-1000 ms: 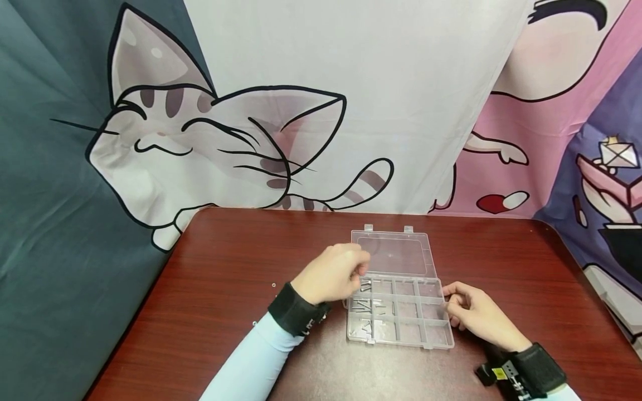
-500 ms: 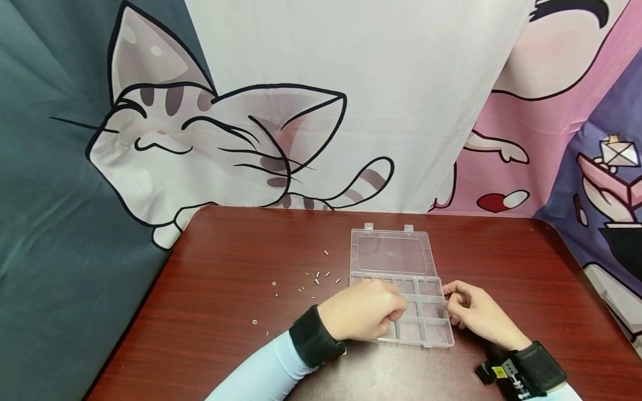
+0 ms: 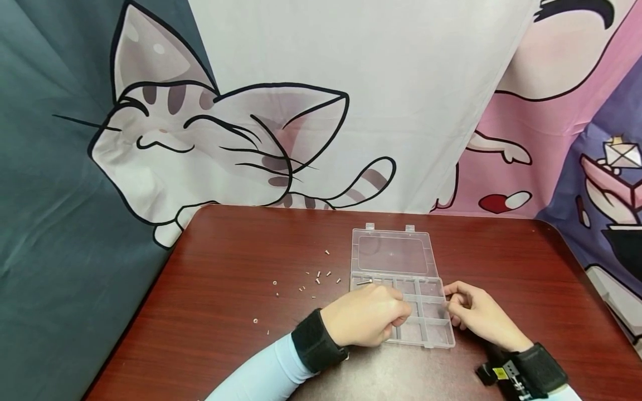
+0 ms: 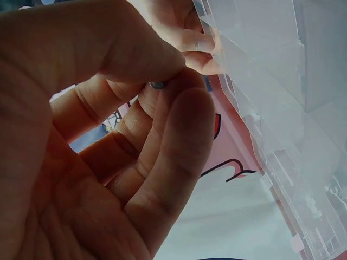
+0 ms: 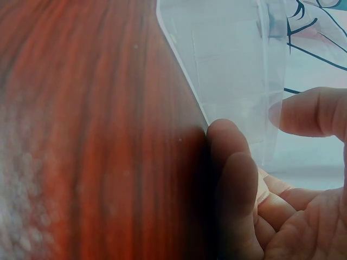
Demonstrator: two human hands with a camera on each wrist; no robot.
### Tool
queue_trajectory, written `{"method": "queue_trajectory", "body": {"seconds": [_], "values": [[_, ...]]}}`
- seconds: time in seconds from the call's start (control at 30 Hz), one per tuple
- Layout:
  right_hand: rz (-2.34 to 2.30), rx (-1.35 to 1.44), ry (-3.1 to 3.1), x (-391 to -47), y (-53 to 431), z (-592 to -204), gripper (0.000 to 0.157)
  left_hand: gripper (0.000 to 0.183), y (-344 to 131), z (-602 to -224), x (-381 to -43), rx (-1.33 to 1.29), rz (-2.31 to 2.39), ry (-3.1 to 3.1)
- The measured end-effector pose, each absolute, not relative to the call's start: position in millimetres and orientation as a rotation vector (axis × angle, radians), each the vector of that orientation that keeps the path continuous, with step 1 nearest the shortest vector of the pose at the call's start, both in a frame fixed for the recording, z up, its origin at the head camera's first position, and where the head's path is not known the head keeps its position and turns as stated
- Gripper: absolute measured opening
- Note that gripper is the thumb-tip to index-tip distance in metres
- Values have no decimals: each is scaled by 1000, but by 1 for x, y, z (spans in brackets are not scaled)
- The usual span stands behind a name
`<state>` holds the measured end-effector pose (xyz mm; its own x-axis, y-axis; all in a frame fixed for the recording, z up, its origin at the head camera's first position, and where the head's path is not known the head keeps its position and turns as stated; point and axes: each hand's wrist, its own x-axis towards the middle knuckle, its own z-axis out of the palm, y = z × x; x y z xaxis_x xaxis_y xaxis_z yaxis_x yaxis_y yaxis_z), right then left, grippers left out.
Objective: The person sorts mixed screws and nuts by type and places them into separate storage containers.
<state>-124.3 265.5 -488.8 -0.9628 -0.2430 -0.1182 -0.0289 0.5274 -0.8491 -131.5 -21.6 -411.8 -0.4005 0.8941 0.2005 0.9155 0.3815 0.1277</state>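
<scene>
Clear plastic compartment box (image 3: 419, 298): right hand (image 3: 484, 314) pinches right edge, likely steadying it; left hand (image 3: 366, 313) pinches metal piece (image 4: 156, 85) over it.

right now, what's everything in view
box: 1, clear, on the table
lid: 1, clear, open behind box
table: 1, reddish, under box
small metal bits: about twelve, silvery, on table left of box
long metal bits: count hidden, silvery, in box's far left
tiny metal piece: 1, grey, in left hand
printed cloth: count unclear, multicoloured, behind table
wristbands: 2, black, both sides
sleeves: 2, pale blue, beside wristbands
left hand: 1, bare, over box's left
right hand: 1, bare, at box's right edge
</scene>
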Motion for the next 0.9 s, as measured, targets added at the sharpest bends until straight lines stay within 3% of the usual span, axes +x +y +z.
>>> {"method": "queue_trajectory", "body": {"seconds": [0.17, 0.2, 0.3, 0.37, 0.9], "values": [[-1418, -229, 2542, -124, 266, -489, 29, 16, -23, -411, -129, -1663, -284, -2557], [-1418, -230, 2541, -124, 266, -489, 30, 29, -24, -411, -128, -1661, -269, -2587], [-1412, -233, 2539, -124, 266, -490, 31, 94, -26, -412, -124, -1631, -216, -2676], [-1406, -233, 2540, -125, 266, -490, 32, 120, -28, -413, -122, -1604, -195, -2731], [-1408, -212, 2529, -125, 267, -491, 31, 114, -58, -409, -133, -1456, -235, -2801]]}}
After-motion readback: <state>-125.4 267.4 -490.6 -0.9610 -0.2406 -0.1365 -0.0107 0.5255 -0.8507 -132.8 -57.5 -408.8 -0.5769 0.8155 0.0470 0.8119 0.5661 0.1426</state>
